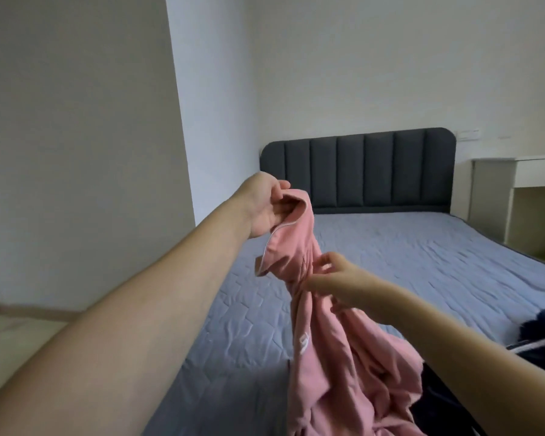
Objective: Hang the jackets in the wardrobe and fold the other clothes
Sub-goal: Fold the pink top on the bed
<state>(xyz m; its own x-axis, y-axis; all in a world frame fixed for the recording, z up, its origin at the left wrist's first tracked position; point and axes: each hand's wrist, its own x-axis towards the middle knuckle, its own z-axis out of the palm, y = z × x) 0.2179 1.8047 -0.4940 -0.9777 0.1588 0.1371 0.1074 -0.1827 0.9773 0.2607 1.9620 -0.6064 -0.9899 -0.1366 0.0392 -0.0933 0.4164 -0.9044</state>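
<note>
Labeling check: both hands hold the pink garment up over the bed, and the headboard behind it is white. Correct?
Not quite. The headboard is dark grey, not white, as the head view shows. The rest holds: left hand and right hand both hold the pink garment over the bed.

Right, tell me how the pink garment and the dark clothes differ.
The pink garment is held up by both hands, left hand at its top edge and right hand lower down; the dark clothes lie untouched on the bed. The pink garment hangs long and bunched in mid-frame; the dark clothes sit at the right edge, mostly cut off. Both are unfolded.
</note>
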